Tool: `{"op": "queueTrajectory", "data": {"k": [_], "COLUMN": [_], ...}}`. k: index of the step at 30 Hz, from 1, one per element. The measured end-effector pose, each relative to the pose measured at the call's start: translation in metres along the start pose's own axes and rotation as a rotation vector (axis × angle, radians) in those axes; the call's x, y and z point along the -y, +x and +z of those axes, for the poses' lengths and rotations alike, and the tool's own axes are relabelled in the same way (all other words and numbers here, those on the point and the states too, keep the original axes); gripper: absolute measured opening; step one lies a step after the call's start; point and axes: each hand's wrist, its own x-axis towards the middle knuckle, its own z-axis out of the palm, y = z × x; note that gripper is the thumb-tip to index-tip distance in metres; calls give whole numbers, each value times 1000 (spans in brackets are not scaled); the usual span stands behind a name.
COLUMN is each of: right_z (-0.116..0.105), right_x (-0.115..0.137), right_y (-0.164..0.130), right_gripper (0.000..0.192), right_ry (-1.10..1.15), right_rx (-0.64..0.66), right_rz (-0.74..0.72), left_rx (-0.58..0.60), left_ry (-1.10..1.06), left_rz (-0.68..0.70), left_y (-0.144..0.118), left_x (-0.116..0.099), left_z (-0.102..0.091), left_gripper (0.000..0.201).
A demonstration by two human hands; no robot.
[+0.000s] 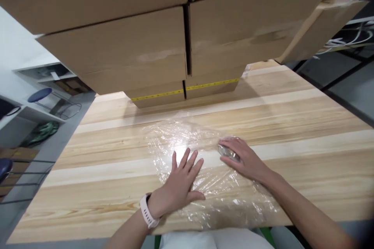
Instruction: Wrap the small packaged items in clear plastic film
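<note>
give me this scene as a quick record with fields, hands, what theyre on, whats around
surface: wooden table, pale planks
left hand: left hand flat, fingers spread, pressing on the plastic wrap
right hand: right hand on the wrap's right part, fingers over a small shiny object; what it is cannot be told
wrist: pink watch on the left wrist
behind: stacked cardboard boxes with a yellow measuring tape along the lowest ones
left edge: blue stool on the floor
</note>
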Motion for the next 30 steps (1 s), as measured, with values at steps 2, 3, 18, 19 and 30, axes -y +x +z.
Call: {"op": "queueTrajectory", "data": {"k": [2, 3, 18, 19, 30], "right_z": [0, 1, 0, -2, -66], "right_x": [-1, -1, -6, -8, -51], "right_y": [0, 1, 5, 6, 2], "right_gripper": [35, 33, 32, 34, 32], "right_ry": [21, 22, 278, 392, 1139], "right_rx": [-79, -102, -222, -260, -761], "right_rz": [-5, -9, 387, 522, 755], "left_rx": [5, 10, -103, -109, -57], "left_ry": [-11, -16, -17, -4, -87], "left_rz": [-2, -7, -10, -11, -44], "left_y": [1, 2, 0, 0, -1], "left_x": [0, 0, -2, -2, 5], "left_z": [-2, -1, -2, -1, -3], "left_gripper": [106, 105, 85, 85, 75]}}
